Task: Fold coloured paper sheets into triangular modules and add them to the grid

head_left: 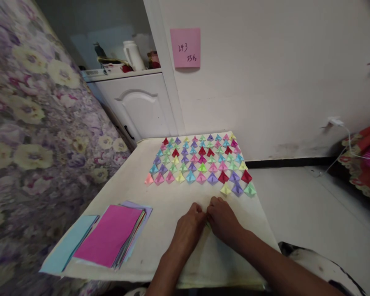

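Note:
My left hand (pixel 189 226) and my right hand (pixel 222 218) meet over the near middle of the table, fingers pinched together. Between them a small bit of yellowish-green paper (pixel 207 225) shows; the hands hide most of it. Just beyond the fingers lies a short row of folded paper pieces: a yellow one (pixel 225 189), a purple one (pixel 237 189) and a green one (pixel 250 189). Behind these, several full rows of similar small folded papers (pixel 190 176) in many colours cover the far part of the table.
Left on the cream-covered table (pixel 126 176) lie a stack of coloured paper with a magenta sheet (pixel 111 234) on top and a light blue stack (pixel 70 242). A floral curtain (pixel 49 123) hangs at left. A pink note (pixel 185 48) is on the wall, beside a white cabinet (pixel 138 107).

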